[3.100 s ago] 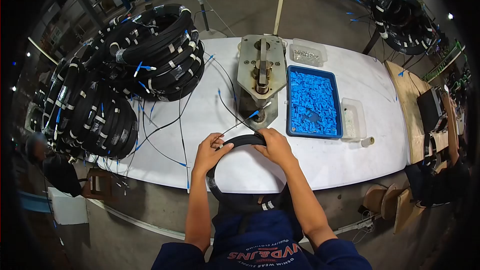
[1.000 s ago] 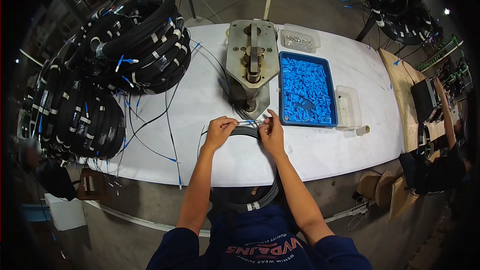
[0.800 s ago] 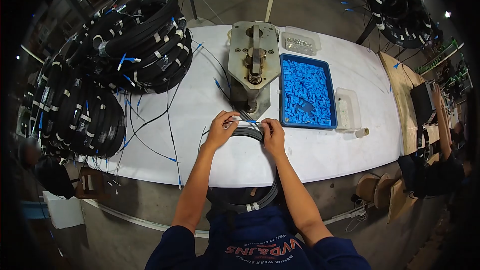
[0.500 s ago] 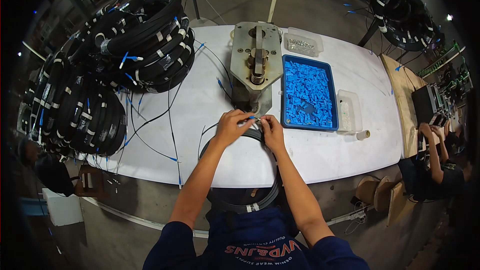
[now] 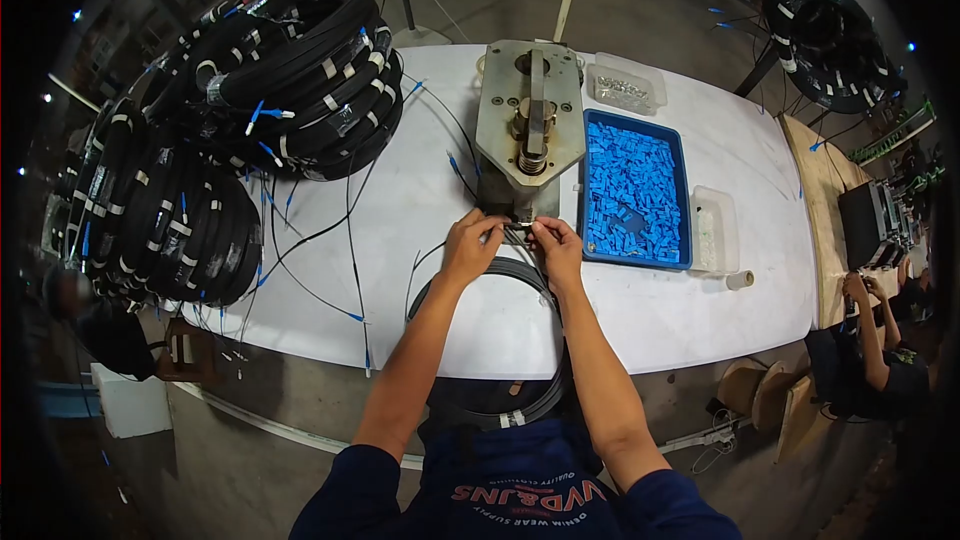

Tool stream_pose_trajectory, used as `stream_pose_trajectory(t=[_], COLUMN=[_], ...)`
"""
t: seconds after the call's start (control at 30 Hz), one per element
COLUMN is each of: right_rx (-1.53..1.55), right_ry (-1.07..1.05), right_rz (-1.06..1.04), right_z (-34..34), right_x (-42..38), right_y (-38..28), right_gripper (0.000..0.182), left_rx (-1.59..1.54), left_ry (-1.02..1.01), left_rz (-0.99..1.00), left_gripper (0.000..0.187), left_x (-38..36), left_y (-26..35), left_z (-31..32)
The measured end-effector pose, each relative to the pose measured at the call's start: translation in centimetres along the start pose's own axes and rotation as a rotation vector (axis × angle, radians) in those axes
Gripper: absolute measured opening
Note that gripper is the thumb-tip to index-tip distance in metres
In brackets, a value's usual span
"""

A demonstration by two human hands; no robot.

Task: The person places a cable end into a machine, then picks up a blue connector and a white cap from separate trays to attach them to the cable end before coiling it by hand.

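Note:
At the foot of the metal press (image 5: 530,105), my left hand (image 5: 472,248) pinches a thin black cable between thumb and fingertips. My right hand (image 5: 558,248) is closed on the small whitish connector (image 5: 527,224) at the cable's end, just in front of the press's lower part. Its exact shape is too small to make out. Below my hands, a coil of black cable (image 5: 470,272) hangs over the table's front edge, resting partly against my lap.
A blue tray (image 5: 688,240) of small blue connector parts stands right of the press, between clear plastic boxes (image 5: 655,90). Big black cable coils (image 5: 300,70) pile up at left, their loose ends trailing across the white table (image 5: 660,325). Another person's hands (image 5: 862,288) work far right.
Both hands have moved slightly forward with the cable end, closer to the base of the press. The blue piece at my left fingertips no longer shows. The whole view has shifted a little.

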State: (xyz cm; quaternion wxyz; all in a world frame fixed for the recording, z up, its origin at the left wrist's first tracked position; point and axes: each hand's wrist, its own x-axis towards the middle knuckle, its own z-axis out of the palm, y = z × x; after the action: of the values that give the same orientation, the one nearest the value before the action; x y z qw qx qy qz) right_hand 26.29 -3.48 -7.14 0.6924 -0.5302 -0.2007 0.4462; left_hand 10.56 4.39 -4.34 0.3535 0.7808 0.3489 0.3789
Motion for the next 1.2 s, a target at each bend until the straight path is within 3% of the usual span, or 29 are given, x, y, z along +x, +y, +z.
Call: stream_pose_trajectory(t=[0.3, 0.57, 1.2], right_rx=[-0.016, -0.005, -0.037], right_ry=[0.022, 0.017, 0.012], right_rz=[0.010, 0.018, -0.059], right_z=[0.5, 0.6, 0.8], right_x=[0.5, 0.6, 0.3], right_y=[0.0, -0.1, -0.1], right_gripper=[0.019, 0.019, 0.016], left_rx=[0.108, 0.110, 0.149], left_ry=[0.072, -0.013, -0.012], left_rz=[0.117, -0.006, -0.057], left_gripper=[0.016, 0.018, 0.023], left_x=[0.4, 0.3, 0.2], left_y=[-1.3, -1.5, -1.7], left_z=[0.8, 0.9, 1.4])
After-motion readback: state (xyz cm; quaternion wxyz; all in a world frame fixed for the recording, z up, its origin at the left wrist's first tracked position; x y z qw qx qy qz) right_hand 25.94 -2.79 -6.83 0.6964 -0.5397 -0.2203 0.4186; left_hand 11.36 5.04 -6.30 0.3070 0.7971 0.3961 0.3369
